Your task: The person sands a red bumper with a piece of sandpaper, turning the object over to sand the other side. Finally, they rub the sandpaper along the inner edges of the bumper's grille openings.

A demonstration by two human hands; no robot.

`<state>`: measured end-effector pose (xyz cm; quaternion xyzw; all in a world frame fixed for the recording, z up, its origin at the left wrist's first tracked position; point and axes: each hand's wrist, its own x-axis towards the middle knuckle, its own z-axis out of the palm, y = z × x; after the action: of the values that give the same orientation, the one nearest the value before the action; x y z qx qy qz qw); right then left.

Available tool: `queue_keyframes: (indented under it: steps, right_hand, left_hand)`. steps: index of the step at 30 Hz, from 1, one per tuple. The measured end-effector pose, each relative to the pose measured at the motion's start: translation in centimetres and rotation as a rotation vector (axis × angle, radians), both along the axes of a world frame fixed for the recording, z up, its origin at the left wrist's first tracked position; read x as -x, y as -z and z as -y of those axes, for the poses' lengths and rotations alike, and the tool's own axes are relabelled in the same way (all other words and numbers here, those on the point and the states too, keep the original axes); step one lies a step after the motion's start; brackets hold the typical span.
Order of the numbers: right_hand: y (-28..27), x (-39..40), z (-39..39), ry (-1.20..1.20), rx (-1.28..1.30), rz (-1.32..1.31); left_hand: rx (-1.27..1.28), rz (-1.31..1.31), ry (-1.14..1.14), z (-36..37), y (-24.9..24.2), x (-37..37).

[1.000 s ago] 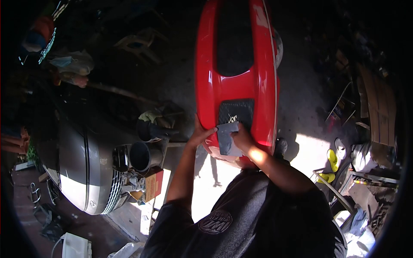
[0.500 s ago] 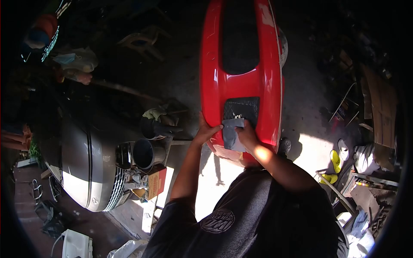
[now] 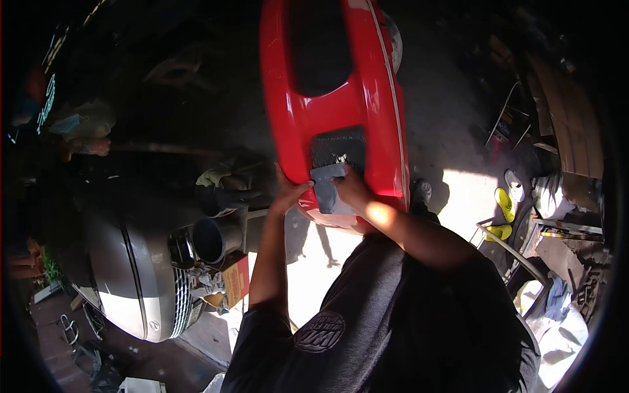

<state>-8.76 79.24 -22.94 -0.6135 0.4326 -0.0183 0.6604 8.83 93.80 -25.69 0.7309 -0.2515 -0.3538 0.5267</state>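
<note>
Grey sandpaper sheet [image 3: 325, 190] still pressed on red panel [image 3: 380, 131].

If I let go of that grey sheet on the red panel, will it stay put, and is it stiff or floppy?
The grey sheet looks thin, so probably floppy and light. The red panel is glossy and curved, so it would likely slide off once the right hand lifts.

One head-worn camera looks steeply down, close over the hands [image 3: 321, 190].

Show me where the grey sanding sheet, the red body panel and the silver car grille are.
grey sanding sheet [image 3: 327, 190], head view, on its flat middle, beside the right hand.
red body panel [image 3: 380, 111], head view, on its glossy right flank.
silver car grille [image 3: 180, 298], head view, on the chrome slats.
</note>
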Motion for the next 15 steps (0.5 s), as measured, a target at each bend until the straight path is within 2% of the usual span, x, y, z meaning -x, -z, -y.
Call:
queue_keyframes:
  steps: [6, 9, 15]
  right_hand:
    - [-0.7, 0.3, -0.2, -0.034, 0.091, -0.064]
    - [-0.9, 0.9, -0.7, -0.060, 0.222, -0.050]
    - [-1.5, 0.9, -0.9, -0.018, 0.231, -0.075]
  left_hand:
    - [0.036, -0.123, -0.006, 0.5, -1.9, 0.7]
    - [0.032, -0.147, 0.002, 0.7, -2.3, 0.9]
    - [-0.053, -0.182, 0.027, 0.4, -3.1, 0.9]
